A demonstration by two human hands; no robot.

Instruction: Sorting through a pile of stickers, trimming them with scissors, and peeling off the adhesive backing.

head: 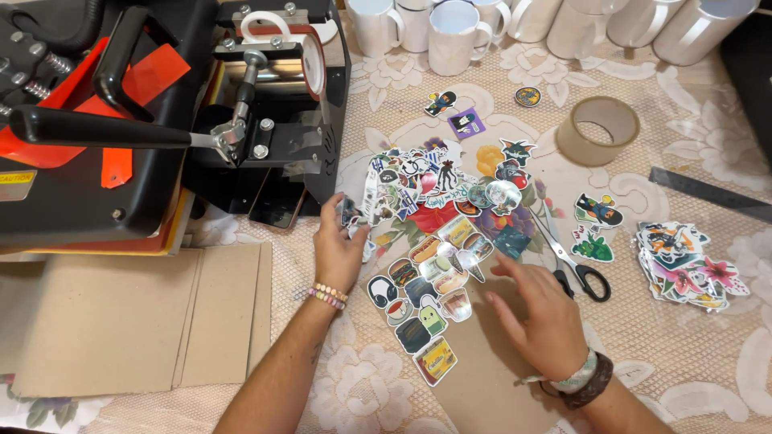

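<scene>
**Stickers partly laid out on the cardboard, most of the pile unsorted**

While a small sticker is being pinched between the fingers of the left hand at the near edge of the sticker heap, the right hand is being held flat and open-fingered, gripping nothing, its fingertips resting on the brown cardboard sheet just beside the arranged stickers. Roughly a dozen food and drink stickers are lying in loose rows on that sheet, which suggests the laying-out is being carried forward but is far from finished: the heap above them is jumbled and overlapping. A second stack of stickers is lying well apart to the right, apparently untouched. Scissors are lying just right of the heap, a roll of brown tape is standing beyond them, and a dark ruler is lying near the table's right edge. White mugs are lined up along the far edge. To the left, a mug heat press is holding a white mug, with spare cardboard sheets below it.
</scene>
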